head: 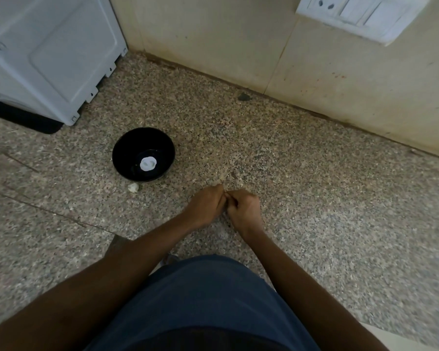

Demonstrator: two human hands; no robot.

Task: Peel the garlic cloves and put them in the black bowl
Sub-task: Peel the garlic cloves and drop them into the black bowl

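Note:
The black bowl (122, 150) stands on the speckled floor, left of and beyond my hands. White peeled garlic (148, 163) lies at its bottom. A small white scrap or clove (133, 187) lies on the floor just in front of the bowl. My left hand (207, 205) and my right hand (244, 209) are pressed together above the floor, fingers curled and fingertips meeting. They pinch a small garlic clove between them, almost wholly hidden by the fingers.
A white appliance (48, 51) on a black mat (23, 117) stands at the back left. A beige wall (314, 79) runs across the back, with a white socket plate (360, 13) on it. My blue-clad lap (208, 300) fills the bottom.

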